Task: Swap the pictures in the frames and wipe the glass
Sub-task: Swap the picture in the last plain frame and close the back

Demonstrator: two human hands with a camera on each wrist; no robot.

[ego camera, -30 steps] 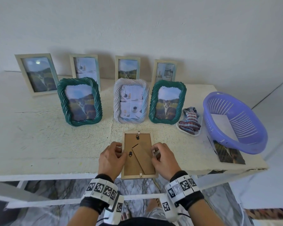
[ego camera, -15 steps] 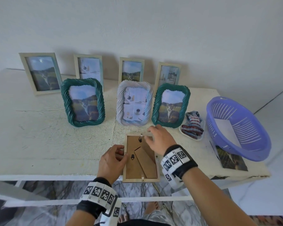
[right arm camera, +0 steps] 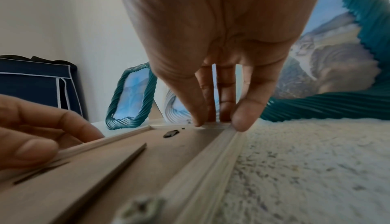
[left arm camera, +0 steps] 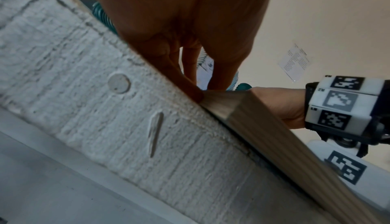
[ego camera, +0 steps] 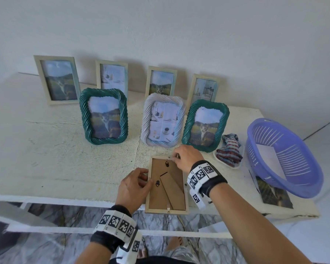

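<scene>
Head view: a pale wooden frame [ego camera: 167,184] lay face down at the front edge of the white table [ego camera: 65,149], brown backing board up, its fold-out stand flat. Probably light and stiff, yet glass-fronted, so fragile; best gripped by the side rails, never by the thin board. Left hand [ego camera: 132,187] curled against the left rail. Right hand [ego camera: 186,157] bent over the top rail, fingertips at a small tab. Cloth [ego camera: 230,152] and purple basket [ego camera: 282,159] well to the right.

Left wrist view: fingers [left arm camera: 190,84] pressed down onto the frame's edge [left arm camera: 263,127], steadying, not lifting.

Right wrist view: thumb and fingertips [right arm camera: 240,119] pinched at the top rail [right arm camera: 215,125]; tab itself too small to make out. Ridged moulding likely offered fair grip.
</scene>
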